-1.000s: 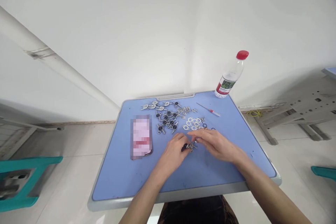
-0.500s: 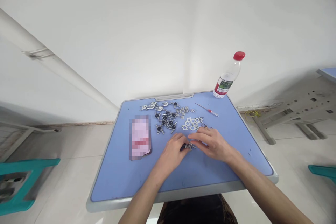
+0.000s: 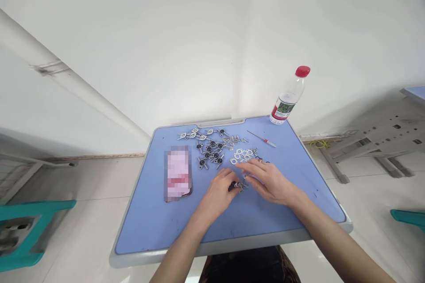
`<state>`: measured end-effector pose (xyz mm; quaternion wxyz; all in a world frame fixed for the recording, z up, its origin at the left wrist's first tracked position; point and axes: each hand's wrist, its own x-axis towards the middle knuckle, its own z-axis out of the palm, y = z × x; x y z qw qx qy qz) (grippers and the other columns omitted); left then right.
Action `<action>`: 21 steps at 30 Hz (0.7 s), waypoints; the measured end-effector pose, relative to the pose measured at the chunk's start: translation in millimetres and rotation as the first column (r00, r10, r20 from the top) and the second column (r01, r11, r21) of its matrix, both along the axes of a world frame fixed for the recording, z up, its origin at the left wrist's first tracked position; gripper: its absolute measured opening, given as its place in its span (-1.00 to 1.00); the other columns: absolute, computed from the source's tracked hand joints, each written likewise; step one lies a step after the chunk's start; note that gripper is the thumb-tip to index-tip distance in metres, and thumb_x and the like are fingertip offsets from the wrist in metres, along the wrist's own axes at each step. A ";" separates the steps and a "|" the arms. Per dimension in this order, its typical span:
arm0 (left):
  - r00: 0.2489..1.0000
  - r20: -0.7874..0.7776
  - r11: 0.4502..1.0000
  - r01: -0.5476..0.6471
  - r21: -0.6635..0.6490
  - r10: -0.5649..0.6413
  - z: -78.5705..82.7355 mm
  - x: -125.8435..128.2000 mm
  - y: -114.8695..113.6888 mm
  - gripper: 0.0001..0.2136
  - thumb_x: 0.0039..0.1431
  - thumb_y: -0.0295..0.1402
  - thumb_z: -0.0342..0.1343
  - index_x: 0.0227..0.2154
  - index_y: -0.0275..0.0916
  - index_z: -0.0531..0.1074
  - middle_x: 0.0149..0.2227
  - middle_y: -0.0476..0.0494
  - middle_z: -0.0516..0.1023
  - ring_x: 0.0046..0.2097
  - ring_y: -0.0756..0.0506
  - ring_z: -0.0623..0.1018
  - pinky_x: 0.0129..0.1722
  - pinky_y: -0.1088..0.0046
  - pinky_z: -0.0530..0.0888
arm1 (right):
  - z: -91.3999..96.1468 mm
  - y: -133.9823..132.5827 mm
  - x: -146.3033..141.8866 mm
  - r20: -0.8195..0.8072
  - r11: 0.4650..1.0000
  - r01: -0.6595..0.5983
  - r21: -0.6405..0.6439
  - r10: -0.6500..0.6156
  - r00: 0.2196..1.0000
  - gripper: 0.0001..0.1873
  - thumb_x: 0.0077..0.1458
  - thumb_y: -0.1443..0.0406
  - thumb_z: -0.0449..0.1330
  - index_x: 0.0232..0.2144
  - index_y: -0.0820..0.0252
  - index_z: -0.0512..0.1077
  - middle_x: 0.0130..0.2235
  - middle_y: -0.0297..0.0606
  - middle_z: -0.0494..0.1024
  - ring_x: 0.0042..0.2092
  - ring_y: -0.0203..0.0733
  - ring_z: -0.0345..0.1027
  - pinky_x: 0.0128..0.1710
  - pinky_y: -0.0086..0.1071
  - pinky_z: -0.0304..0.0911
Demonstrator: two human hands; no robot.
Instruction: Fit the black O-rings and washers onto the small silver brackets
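Observation:
My left hand (image 3: 218,191) is closed round a small metal valve-like fitting (image 3: 240,185) with a dark part, held just above the blue table. Its stems stick out to the right of my fingertips. My right hand (image 3: 270,182) hovers beside it, thumb and fingers spread apart, the thumb close to an upright stem of the fitting. Past my hands lie several similar fittings with black discs (image 3: 209,152) and several flat oval metal plates (image 3: 239,154). My right fingers partly cover the nearest plates and some dark rings (image 3: 258,158).
A phone-like object (image 3: 178,172), blurred out, lies on the left of the table (image 3: 146,225). At the back are silvery fittings (image 3: 192,134), small metal levers (image 3: 235,139), tiny screws (image 3: 254,151) and a screwdriver (image 3: 265,140). A red-capped bottle (image 3: 284,104) stands at the back right corner.
My right thumb and fingers have parted and drawn away from the fitting, uncovering an upright stem. My left hand keeps its hold in nearly the same place.

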<state>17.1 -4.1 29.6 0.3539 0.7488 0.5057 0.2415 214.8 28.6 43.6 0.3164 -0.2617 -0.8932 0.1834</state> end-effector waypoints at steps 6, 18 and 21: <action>1.000 -0.011 1.000 -0.012 -0.008 0.012 1.0 0.2 -0.3 -0.86 0.11 -0.51 0.11 -0.28 -0.16 0.46 -0.22 -0.05 0.45 -0.13 -0.13 0.45 -0.14 0.33 0.39 | 0.6 -1.2 -3.2 -0.071 1.000 -0.007 -0.028 0.005 0.997 -0.79 0.33 0.35 -0.03 -0.06 0.16 0.34 -0.36 -0.26 0.47 -0.32 -0.24 0.33 -0.30 -0.37 0.27; 1.000 -0.022 1.000 -0.019 -0.020 0.019 4.6 1.9 -0.9 -0.86 0.10 -0.49 0.07 -0.31 -0.16 0.46 -0.27 -0.04 0.44 -0.17 -0.12 0.44 -0.19 0.35 0.38 | 2.7 -3.6 -2.4 -0.063 0.998 -0.054 -0.037 0.052 0.997 -0.79 0.34 0.33 -0.05 -0.11 0.19 0.36 -0.27 -0.18 0.49 -0.26 -0.21 0.36 -0.31 -0.37 0.26; 0.999 -0.043 1.000 -0.016 -0.008 0.016 5.2 1.7 -0.9 -0.93 0.11 -0.48 0.08 -0.39 -0.18 0.42 -0.30 -0.04 0.43 -0.19 -0.12 0.44 -0.23 0.37 0.37 | -4.5 -3.7 -6.4 -0.118 0.998 0.040 0.048 -0.034 0.992 -0.87 0.30 0.29 0.06 -0.25 0.19 0.39 -0.44 -0.30 0.43 -0.42 -0.28 0.28 -0.44 -0.41 0.16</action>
